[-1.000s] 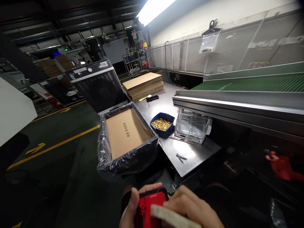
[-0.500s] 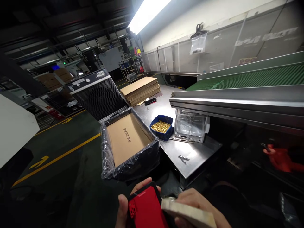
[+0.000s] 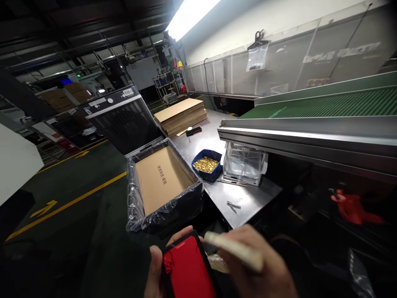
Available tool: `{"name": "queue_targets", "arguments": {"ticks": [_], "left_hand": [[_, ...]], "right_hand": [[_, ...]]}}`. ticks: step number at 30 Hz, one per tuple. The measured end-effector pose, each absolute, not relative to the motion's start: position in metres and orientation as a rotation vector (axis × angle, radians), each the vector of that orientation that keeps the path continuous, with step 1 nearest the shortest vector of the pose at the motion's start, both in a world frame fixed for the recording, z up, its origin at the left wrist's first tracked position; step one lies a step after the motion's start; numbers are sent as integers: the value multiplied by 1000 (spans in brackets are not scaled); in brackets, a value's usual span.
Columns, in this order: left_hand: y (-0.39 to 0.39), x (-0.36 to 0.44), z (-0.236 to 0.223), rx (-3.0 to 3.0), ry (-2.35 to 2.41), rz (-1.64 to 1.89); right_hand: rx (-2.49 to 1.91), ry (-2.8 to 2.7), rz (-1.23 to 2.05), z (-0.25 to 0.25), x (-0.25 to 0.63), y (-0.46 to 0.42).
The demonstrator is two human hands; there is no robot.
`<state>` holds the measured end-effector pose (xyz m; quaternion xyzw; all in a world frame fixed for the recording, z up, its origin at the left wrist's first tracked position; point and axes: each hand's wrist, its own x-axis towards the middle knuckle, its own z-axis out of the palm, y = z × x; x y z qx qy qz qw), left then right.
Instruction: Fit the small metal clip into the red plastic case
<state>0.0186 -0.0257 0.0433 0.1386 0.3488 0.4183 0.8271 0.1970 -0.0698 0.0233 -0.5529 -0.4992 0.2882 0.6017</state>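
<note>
left hand (image 3: 154, 273): grip wrapped round red case (image 3: 190, 267), bottom cut off, short of table's (image 3: 254, 200) near corner | right hand (image 3: 268, 265): grip pinching pale block (image 3: 234, 248), pretty blurry tbh

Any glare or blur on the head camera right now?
Head view: the lamp is blown out white, and glare patches the metal table; same view, the right hand and pale block are blurred, while the red device looks crisper; lower-left corner very dark.
</note>
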Motion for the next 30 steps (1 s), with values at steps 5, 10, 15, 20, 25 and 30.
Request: {"name": "queue_targets", "arguments": {"ticks": [5,10,15,20,25,30], "left_hand": [[-21,18,46,305,690,848],[-19,19,44,277,725,836],[-17,15,47,326,820,819],[-14,12,44,228,770,850],[-13,11,48,309,856,854],[-13,20,54,354,920,877]], "right_hand": [[-1460,-968,791,6,222,-76],[-1649,-803,884,-57,248,-46],[-2084,-729,522,-109,326,15],[-2298,-931,452,-127,369,35],[-2324,-788,376,-127,363,29],[-1852,-1018,784,-97,278,-13]]}}
